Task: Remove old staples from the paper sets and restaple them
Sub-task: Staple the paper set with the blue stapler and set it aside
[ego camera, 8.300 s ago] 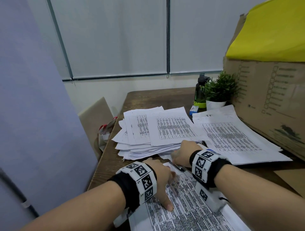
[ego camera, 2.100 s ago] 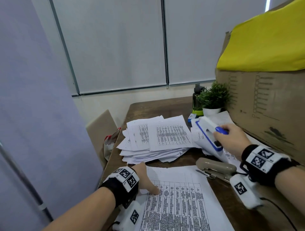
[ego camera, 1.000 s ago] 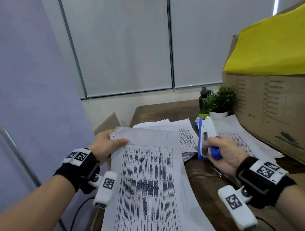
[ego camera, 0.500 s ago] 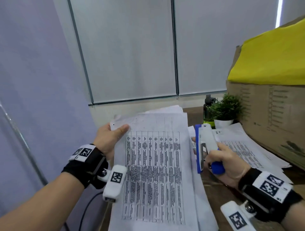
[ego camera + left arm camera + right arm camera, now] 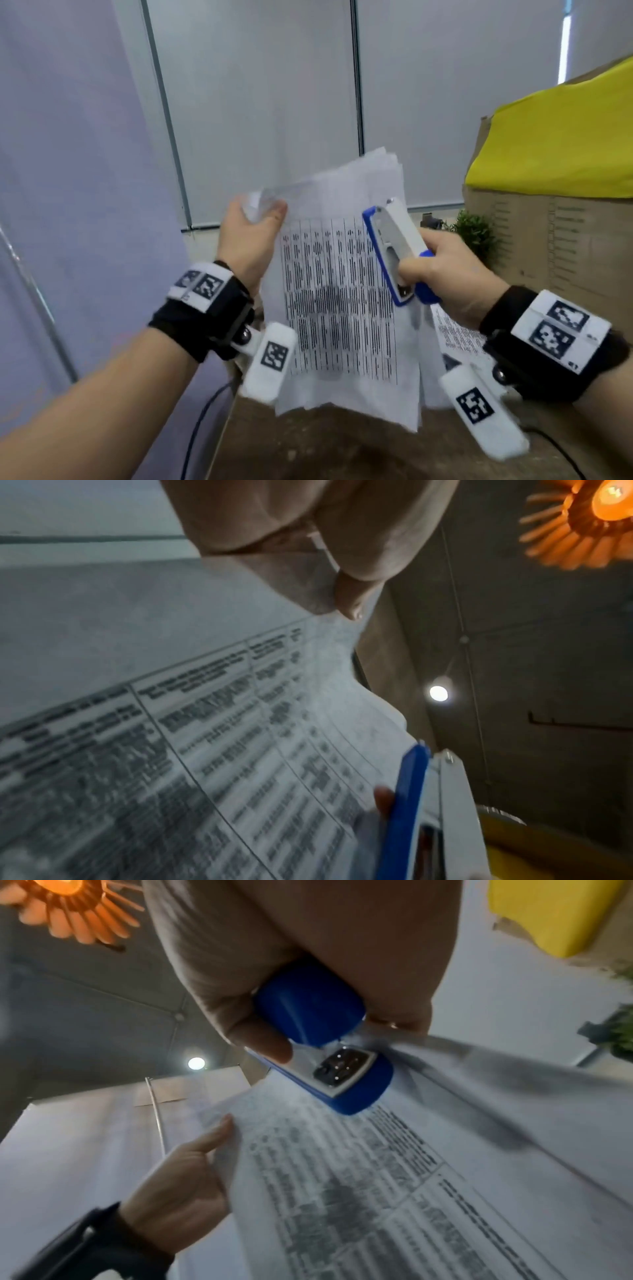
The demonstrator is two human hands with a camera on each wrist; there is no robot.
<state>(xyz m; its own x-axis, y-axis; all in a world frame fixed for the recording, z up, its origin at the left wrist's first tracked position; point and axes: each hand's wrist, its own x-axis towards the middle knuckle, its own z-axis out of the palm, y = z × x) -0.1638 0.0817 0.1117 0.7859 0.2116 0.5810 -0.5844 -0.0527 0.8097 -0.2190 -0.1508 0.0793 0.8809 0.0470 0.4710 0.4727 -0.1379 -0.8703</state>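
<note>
Both hands are busy. From the head view, the left hand [image 5: 248,236] pinches the top left corner of the papers [image 5: 342,308], held up in the air over the table [image 5: 342,448]. The right hand [image 5: 445,281] grips the stapler [image 5: 394,246] just right of them.

From the left wrist, the thumb [image 5: 349,599] presses the corner. With only one corner held, I think the sheets could slide crooked.

From the right wrist, the stapler mouth [image 5: 342,1069] sits at the paper edge. A staple there may miss the corner.
</note>
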